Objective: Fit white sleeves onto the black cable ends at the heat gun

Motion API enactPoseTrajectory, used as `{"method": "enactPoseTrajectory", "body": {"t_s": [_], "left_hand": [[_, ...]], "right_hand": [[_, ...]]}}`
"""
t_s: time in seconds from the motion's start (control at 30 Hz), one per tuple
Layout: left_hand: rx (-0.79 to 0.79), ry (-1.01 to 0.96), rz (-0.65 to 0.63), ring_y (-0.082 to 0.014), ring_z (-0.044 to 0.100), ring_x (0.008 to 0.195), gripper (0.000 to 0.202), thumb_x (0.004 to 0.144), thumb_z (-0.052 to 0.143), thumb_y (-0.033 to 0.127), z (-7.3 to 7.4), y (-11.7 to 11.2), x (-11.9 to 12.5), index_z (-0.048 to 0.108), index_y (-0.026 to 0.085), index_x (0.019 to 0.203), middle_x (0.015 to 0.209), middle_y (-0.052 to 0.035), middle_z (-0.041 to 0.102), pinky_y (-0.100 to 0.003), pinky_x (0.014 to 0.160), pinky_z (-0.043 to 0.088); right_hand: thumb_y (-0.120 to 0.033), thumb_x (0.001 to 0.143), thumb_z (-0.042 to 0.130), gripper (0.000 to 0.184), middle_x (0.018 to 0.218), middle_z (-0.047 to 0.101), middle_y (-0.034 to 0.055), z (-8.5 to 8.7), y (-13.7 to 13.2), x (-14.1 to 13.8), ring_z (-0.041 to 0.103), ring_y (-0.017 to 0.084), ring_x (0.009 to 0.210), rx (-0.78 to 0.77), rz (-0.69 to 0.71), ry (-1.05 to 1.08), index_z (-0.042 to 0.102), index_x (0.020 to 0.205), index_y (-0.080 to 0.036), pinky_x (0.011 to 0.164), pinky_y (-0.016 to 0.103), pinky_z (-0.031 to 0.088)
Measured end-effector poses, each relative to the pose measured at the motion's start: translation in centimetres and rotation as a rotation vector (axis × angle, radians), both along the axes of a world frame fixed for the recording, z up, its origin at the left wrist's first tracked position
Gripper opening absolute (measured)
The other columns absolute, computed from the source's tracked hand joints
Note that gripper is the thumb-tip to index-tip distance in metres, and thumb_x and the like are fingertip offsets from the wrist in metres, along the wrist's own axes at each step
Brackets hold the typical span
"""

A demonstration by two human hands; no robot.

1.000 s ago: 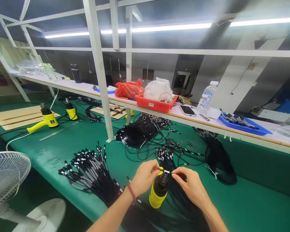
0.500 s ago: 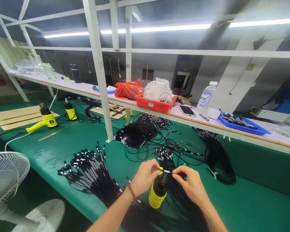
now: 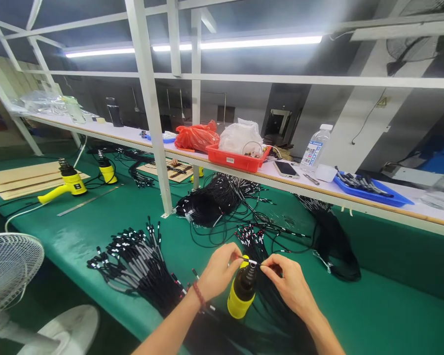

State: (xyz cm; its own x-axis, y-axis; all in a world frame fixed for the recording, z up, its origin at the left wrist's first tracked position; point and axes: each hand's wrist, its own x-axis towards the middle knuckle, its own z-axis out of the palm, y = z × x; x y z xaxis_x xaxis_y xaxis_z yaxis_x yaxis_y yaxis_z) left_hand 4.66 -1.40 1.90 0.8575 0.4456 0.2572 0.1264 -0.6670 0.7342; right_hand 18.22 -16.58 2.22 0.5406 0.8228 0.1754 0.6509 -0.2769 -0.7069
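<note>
A thin black cable [image 3: 252, 262] with a white sleeve is stretched between my two hands, level above the nozzle of a yellow and black heat gun [image 3: 241, 295] that stands nozzle up. My left hand [image 3: 222, 270], with a dark red bracelet at the wrist, pinches the cable's left part. On the other side, my right hand [image 3: 289, 281] pinches it between thumb and forefinger. Left of my hands lies a large bundle of black cables [image 3: 140, 266] with grey sleeves and white-banded ends. Behind the heat gun lies another cable bundle [image 3: 252, 239] with red and white tips.
Coiled black cables [image 3: 207, 199] lie under the shelf [image 3: 222, 165]. On the shelf are a red tray [image 3: 234, 159], a phone [image 3: 286, 169], a water bottle [image 3: 316, 148] and a blue tray [image 3: 395, 198]. A white fan [image 3: 11, 266] stands at left. Another heat gun [image 3: 72, 180] lies farther left.
Both hands and the cable have shifted very slightly left over the heat gun's nozzle. The grip on the cable is the same.
</note>
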Motion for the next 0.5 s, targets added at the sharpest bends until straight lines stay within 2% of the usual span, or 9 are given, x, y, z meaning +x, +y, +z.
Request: {"method": "enactPoseTrajectory", "body": {"t_s": [0.13, 0.2, 0.37, 0.43, 0.5], "left_hand": [[0.051, 0.086, -0.005, -0.0162, 0.052, 0.066, 0.035, 0.095, 0.035, 0.031, 0.1, -0.1, 0.1, 0.051, 0.020, 0.066, 0.065, 0.0012, 0.056, -0.026, 0.067, 0.037], [0.050, 0.084, -0.006, -0.0159, 0.051, 0.064, 0.036, 0.095, 0.035, 0.032, 0.2, -0.1, 0.1, 0.050, 0.020, 0.065, 0.064, 0.0013, 0.056, -0.026, 0.066, 0.037], [-0.030, -0.035, -0.002, -0.0164, 0.054, 0.077, 0.019, 0.093, 0.041, 0.031, 0.2, -0.3, 0.3, 0.053, 0.020, 0.082, 0.080, 0.0003, 0.060, -0.025, 0.070, 0.040], [-0.036, -0.030, 0.015, -0.0163, 0.056, 0.080, 0.020, 0.095, 0.037, 0.031, -0.2, 0.1, 0.6, 0.053, 0.021, 0.089, 0.084, 0.0002, 0.061, -0.025, 0.072, 0.041], [0.004, 0.055, 0.056, -0.0162, 0.057, 0.084, 0.019, 0.096, 0.036, 0.031, -1.4, 0.9, 0.8, 0.052, 0.022, 0.099, 0.088, 0.0002, 0.063, -0.026, 0.076, 0.042]], "right_hand": [[-0.036, 0.090, 0.045, 0.033, 0.064, 0.064, -0.0002, 0.2, -0.2, -0.1, 0.055, 0.017, 0.061, -0.046, 0.000, -0.033, 0.062, 0.067, -0.021, 0.057, 0.025, 0.037], [-0.036, 0.090, 0.044, 0.033, 0.063, 0.064, -0.0002, 0.3, -0.3, -0.3, 0.055, 0.016, 0.060, -0.044, 0.001, -0.038, 0.062, 0.066, -0.021, 0.056, 0.025, 0.037], [-0.039, 0.087, 0.049, 0.028, 0.067, 0.067, 0.0004, 0.2, -0.1, -0.2, 0.058, 0.017, 0.062, 0.031, -0.033, -0.022, 0.064, 0.071, -0.021, 0.058, 0.025, 0.041], [-0.045, 0.086, 0.048, 0.033, 0.066, 0.068, 0.0014, -0.6, -0.2, 0.9, 0.059, 0.018, 0.062, 0.037, -0.125, 0.000, 0.066, 0.072, -0.022, 0.059, 0.026, 0.043], [-0.052, 0.083, 0.046, 0.038, 0.075, 0.071, 0.0041, -2.0, -0.5, 2.7, 0.063, 0.021, 0.069, 0.034, -0.277, 0.036, 0.068, 0.081, -0.021, 0.065, 0.030, 0.047]]}}
